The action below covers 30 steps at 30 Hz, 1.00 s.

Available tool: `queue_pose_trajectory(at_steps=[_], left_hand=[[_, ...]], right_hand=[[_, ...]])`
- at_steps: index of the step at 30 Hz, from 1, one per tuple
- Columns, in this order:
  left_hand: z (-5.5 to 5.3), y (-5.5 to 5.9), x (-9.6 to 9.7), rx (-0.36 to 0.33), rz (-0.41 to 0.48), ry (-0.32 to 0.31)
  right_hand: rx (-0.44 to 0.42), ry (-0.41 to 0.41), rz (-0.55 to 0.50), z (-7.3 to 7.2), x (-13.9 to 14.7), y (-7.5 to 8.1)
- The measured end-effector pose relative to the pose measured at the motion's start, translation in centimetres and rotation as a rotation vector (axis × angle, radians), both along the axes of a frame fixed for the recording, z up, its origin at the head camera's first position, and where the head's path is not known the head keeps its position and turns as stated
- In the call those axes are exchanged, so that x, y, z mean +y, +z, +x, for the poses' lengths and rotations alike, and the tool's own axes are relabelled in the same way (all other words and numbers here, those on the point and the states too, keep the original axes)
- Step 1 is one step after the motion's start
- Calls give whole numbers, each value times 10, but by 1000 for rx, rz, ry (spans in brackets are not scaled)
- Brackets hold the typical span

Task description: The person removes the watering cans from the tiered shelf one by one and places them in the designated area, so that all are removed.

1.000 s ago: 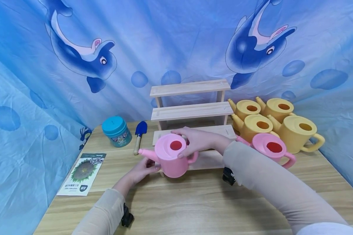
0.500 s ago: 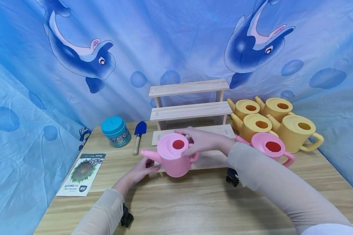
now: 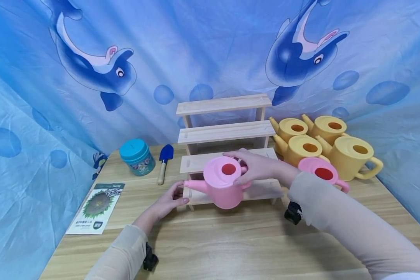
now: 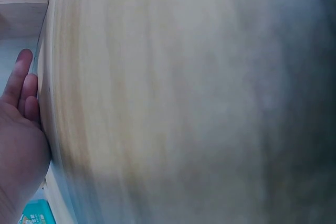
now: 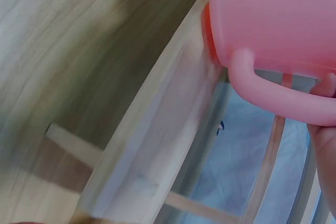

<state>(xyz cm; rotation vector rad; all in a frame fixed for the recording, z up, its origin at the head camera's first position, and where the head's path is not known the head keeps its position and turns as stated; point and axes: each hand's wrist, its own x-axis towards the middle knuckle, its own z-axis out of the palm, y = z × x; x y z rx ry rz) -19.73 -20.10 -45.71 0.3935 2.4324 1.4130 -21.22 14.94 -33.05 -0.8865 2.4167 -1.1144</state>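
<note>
A pink watering can [image 3: 224, 186] is in my right hand [image 3: 260, 167], which grips it at the handle side. Its spout points left, and the can is in front of the bottom step of a tiered wooden shelf [image 3: 225, 130]. Whether its base touches the step is unclear. In the right wrist view, fingertips [image 5: 325, 85] meet the pink handle [image 5: 283, 100]. My left hand [image 3: 166, 202] holds the left end of the bottom step, thumb in front. The left wrist view shows that hand [image 4: 21, 135] at its edge, partly cut off.
Several yellow watering cans [image 3: 350, 159] stand at the right, with another pink watering can [image 3: 316, 167] in front of them, partly behind my right arm. On the left are a teal tub [image 3: 136, 155], a blue trowel [image 3: 165, 159] and a seed packet [image 3: 98, 208].
My right hand has carried the pink watering can to the right along the bottom step. My left hand has stayed at the shelf's left end.
</note>
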Motion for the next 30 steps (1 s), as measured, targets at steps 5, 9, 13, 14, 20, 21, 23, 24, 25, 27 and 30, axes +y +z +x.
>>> queue_pose_trajectory(at_steps=[5,9,13,14,20,21,23,24,25,27,30], left_hand=[[-1,-2,0,10,5,-18],[-2,-3,0,24,19,-30],[0,1,1,36,32,-36],[0,1,1,39,35,-39],[-2,-2,-1,36,38,-28],[-2,-2,-1,35,35,-23],[-2,-2,-1,36,35,-27],[-2,-3,-1,33,35,-25],[-2,-2,-1,30,31,-24],[-2,-2,0,22,25,-21],[-1,1,2,4,23,-18]], right_hand=[[62,-21,-14,3,11,2],[101,-55,0,6,19,7],[100,-87,-11,8,28,14],[107,-91,-15,7,31,16],[166,-136,10,9,50,34],[178,-142,13,9,54,37],[187,-162,5,10,62,42],[181,-175,-2,11,66,44],[185,-187,-9,12,71,47],[185,-208,-33,13,79,50],[150,-256,-74,16,92,53]])
